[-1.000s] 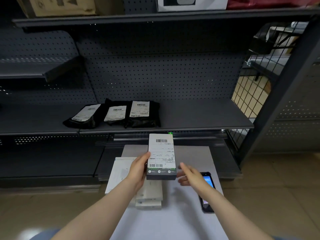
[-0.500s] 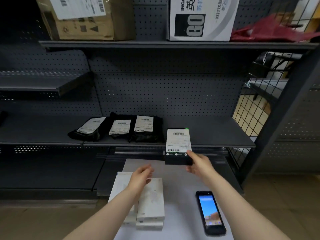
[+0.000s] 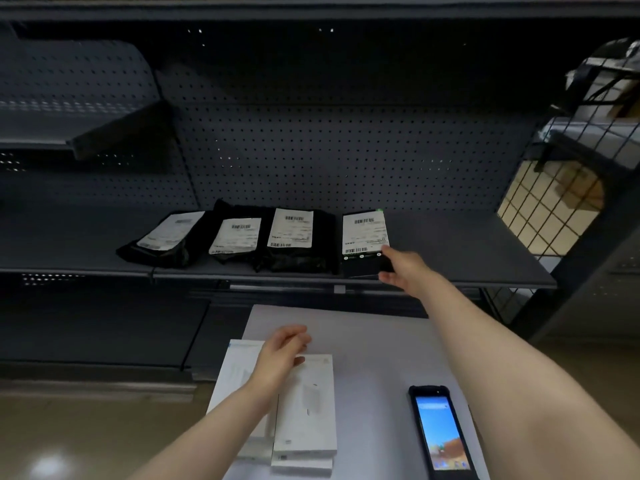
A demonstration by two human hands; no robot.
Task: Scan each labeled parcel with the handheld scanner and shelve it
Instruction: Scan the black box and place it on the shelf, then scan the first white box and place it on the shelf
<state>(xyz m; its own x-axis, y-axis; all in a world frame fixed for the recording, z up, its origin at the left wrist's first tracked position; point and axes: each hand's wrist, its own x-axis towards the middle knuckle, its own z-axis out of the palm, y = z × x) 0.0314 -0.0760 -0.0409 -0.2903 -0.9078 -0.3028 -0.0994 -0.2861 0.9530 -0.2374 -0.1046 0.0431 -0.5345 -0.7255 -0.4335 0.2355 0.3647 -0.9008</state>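
Observation:
A black box with a white barcode label (image 3: 364,237) lies on the grey shelf (image 3: 450,251), at the right end of a row of three black labeled bags (image 3: 294,237). My right hand (image 3: 403,266) grips the box's near right corner. My left hand (image 3: 282,351) hovers with loosely curled fingers above a stack of white boxes (image 3: 304,410) on the white table (image 3: 374,341), holding nothing. The handheld scanner (image 3: 440,431) lies on the table at the right, screen lit.
A flat white envelope (image 3: 235,372) lies left of the white boxes. A wire grid panel (image 3: 550,209) closes the shelf's right end. A higher shelf (image 3: 311,10) runs overhead, and a short side shelf (image 3: 69,133) juts out at the left.
The labeled box passed from my left hand to my right, which carried it up and set it on the shelf beside the bags. My left hand dropped toward the white boxes.

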